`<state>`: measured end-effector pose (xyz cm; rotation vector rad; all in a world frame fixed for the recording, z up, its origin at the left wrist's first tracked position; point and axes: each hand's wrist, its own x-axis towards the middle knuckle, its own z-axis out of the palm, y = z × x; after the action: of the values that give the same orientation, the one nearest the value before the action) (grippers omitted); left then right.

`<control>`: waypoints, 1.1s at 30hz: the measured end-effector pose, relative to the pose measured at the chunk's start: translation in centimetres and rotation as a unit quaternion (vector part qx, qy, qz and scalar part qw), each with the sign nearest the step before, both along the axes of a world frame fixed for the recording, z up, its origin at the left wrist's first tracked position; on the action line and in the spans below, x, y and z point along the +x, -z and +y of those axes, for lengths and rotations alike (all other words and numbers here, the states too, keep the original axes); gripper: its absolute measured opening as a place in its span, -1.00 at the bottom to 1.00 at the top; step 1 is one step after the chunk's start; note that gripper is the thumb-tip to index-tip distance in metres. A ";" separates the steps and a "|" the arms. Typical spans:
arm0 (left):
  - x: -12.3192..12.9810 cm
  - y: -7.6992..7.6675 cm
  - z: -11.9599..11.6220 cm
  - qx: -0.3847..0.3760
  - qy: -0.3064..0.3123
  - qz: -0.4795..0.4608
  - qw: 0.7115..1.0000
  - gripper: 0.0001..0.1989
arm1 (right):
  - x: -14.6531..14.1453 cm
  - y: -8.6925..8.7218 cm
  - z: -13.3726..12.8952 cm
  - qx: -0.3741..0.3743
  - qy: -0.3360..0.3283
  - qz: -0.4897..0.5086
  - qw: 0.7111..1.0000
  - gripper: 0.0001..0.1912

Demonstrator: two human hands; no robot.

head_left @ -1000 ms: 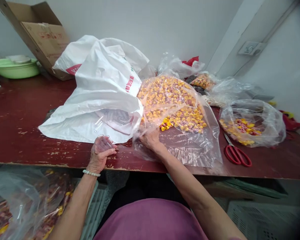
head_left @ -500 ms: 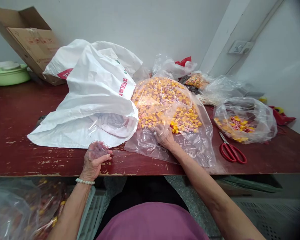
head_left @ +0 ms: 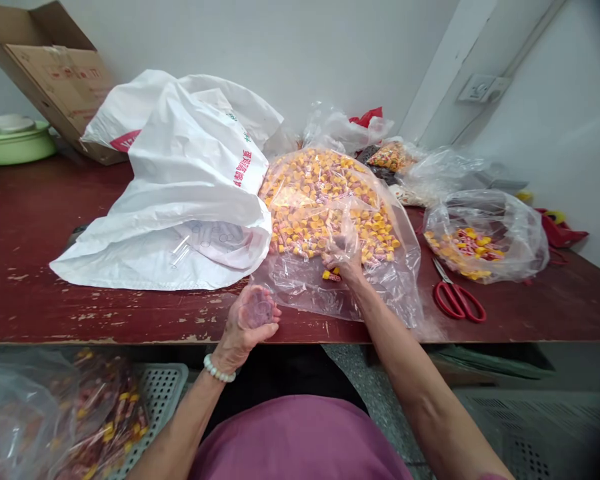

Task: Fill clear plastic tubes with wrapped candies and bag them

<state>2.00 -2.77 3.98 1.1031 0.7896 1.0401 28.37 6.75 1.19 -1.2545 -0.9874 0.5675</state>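
Note:
My left hand [head_left: 254,319], palm up near the table's front edge, curls round clear plastic tubes [head_left: 258,309] with round rims. More clear tubes [head_left: 181,252] lie in the mouth of a white woven bag [head_left: 167,190] at left. My right hand [head_left: 347,257] reaches into a large clear bag [head_left: 395,293] with many small yellow-capped pieces [head_left: 310,230] in red-and-white wrapping. Its fingers are curled, partly veiled by film and glare; what they grip I cannot make out. A single yellow-capped piece [head_left: 331,274] lies just beside the hand.
Red-handled scissors [head_left: 457,300] lie right of the large bag, near a smaller clear bag [head_left: 523,233] of similar pieces. A cardboard box [head_left: 63,83] and green basin [head_left: 15,147] stand back left. Below the table, a bag of capped tubes [head_left: 100,413] rests by a grey crate [head_left: 165,387].
My left hand has moved right with the clear tubes, from the white bag's mouth towards the clear bag. My right hand has shifted slightly right and up; one piece now lies apart beside it.

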 end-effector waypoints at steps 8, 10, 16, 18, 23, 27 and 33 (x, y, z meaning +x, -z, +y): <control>4.4 -0.2 1.2 -0.016 0.045 0.040 0.998 -0.45 | -0.2 -2.1 -6.1 0.020 0.070 0.092 0.993 -0.71; 5.1 -0.2 1.0 -0.010 0.062 0.057 0.996 -0.46 | -2.0 -2.0 -8.3 0.025 0.029 0.107 0.993 -0.70; 6.5 0.4 0.4 0.038 0.102 0.094 0.990 -0.51 | -6.3 -1.0 -11.3 0.033 -0.024 0.119 0.992 -0.76; 6.6 0.4 0.4 0.060 0.114 0.097 0.987 -0.52 | -6.5 -1.0 -11.6 0.033 -0.035 0.085 0.995 -0.78; 6.0 0.2 0.0 0.046 0.110 0.082 0.989 -0.54 | -5.7 -2.2 -13.2 0.028 -0.112 -0.149 0.982 -0.86; 5.4 0.5 -0.4 -0.014 0.103 0.062 0.993 -0.50 | -5.7 -3.1 -14.4 0.034 -0.149 -0.292 0.944 -0.79; 4.4 0.7 0.2 -0.074 0.046 0.030 0.996 -0.42 | -3.7 -1.9 -12.5 0.000 -0.054 -0.332 0.942 -0.69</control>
<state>6.45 -2.54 3.32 1.0380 0.8410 0.8609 24.72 -5.75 3.06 -1.4302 -1.6242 0.2165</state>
